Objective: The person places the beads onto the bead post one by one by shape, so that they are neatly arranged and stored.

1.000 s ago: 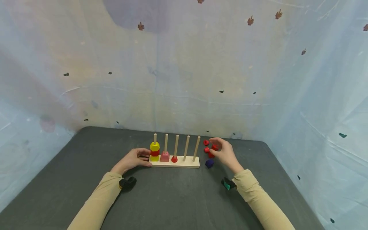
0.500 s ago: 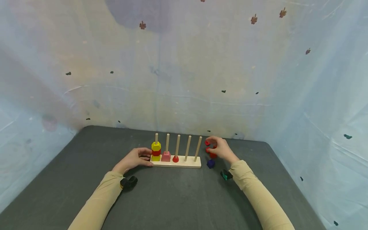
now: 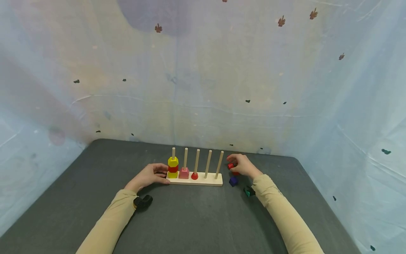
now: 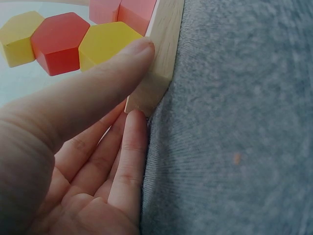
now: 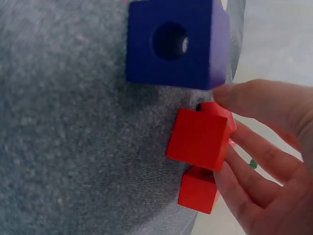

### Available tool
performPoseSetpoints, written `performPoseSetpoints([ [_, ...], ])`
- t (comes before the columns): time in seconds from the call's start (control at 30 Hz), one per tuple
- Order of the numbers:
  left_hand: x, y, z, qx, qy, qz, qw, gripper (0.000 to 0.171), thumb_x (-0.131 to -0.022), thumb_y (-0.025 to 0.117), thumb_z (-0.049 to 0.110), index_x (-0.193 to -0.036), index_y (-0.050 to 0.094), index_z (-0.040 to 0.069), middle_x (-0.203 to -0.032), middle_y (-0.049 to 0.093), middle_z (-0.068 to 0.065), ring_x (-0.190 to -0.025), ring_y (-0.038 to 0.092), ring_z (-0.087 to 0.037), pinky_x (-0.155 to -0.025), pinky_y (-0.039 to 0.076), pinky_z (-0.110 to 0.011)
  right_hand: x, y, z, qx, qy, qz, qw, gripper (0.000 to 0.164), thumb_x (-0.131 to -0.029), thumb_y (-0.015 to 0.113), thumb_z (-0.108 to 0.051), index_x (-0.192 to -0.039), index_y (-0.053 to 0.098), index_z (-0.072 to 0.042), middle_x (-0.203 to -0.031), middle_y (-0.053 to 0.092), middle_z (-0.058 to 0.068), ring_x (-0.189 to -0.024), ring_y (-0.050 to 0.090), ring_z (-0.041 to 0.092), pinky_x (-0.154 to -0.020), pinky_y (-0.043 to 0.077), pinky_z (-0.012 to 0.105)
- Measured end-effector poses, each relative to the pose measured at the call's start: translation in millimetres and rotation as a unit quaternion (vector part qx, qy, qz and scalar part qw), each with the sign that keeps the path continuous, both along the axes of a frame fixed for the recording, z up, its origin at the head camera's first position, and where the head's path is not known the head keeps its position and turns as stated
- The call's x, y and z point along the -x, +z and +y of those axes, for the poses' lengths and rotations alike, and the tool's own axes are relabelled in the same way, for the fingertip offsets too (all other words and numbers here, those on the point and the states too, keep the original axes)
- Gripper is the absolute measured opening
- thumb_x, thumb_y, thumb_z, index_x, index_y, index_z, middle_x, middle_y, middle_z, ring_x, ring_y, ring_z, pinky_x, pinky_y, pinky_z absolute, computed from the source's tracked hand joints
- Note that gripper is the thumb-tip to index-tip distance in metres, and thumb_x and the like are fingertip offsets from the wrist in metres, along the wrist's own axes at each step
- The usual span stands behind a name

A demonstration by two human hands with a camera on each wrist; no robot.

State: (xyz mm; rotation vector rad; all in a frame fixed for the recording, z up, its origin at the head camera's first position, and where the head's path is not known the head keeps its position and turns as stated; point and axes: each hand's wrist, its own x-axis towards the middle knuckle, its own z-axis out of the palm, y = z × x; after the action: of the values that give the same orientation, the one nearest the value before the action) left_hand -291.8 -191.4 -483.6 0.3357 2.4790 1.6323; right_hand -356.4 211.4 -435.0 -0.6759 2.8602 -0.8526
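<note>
A wooden peg stacker (image 3: 203, 180) with several upright pegs stands on the table. My left hand (image 3: 150, 175) holds its left end, thumb (image 4: 117, 68) along the front and fingertips at the end face. The leftmost peg carries a yellow, red and yellow stack (image 3: 173, 167). A pink block (image 3: 184, 173) and a small red cone-like piece (image 3: 194, 176) sit on the neighbouring pegs. Right of the stacker, my right hand (image 3: 242, 165) curls thumb and fingers round a small red bead (image 3: 230, 165). In the right wrist view, a red block (image 5: 198, 139) partly hides the fingers.
A dark blue bead (image 3: 233, 181) with a hole lies in front of the right hand, near the stacker's right end. Another red block (image 5: 198, 191) rests beside the fingers. Behind the dark table (image 3: 190, 218) hangs a pale patterned sheet (image 3: 203, 88).
My right hand has moved left and lowered over the red pieces, its fingers closing round one and covering others. My left hand keeps its hold on the stacker. The head view has shifted slightly.
</note>
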Motion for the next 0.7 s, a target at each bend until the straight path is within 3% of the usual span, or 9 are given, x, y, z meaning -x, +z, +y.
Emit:
performPoseSetpoints([
  [0.3, -0.7, 0.5, 0.6, 0.005, 0.001, 0.000, 1.0000, 0.059, -0.071, 0.085, 0.019, -0.123, 0.060, 0.002, -0.119, 0.060, -0.012, -0.105, 0.058, -0.025, -0.091, 0.051, -0.037, 1.6, -2.6, -2.2, -0.030, 0.009, 0.002, 1.000, 0.041, -0.080, 0.072, 0.007, -0.120, 0.062, 0.001, -0.109, 0.064, 0.013, -0.097, 0.061, 0.028, -0.080, 0.054, 0.039],
  [0.7, -0.4, -0.2, 0.3, 0.002, 0.001, 0.002, 1.0000, 0.060, -0.071, 0.086, 0.019, -0.122, 0.060, 0.002, -0.119, 0.060, -0.011, -0.105, 0.058, -0.025, -0.091, 0.051, -0.037, 0.3, -8.1, -1.5, -0.020, 0.004, 0.015, 1.000, 0.036, -0.079, 0.070, 0.012, -0.112, 0.067, -0.001, -0.106, 0.065, 0.011, -0.093, 0.062, 0.025, -0.078, 0.054, 0.038],
])
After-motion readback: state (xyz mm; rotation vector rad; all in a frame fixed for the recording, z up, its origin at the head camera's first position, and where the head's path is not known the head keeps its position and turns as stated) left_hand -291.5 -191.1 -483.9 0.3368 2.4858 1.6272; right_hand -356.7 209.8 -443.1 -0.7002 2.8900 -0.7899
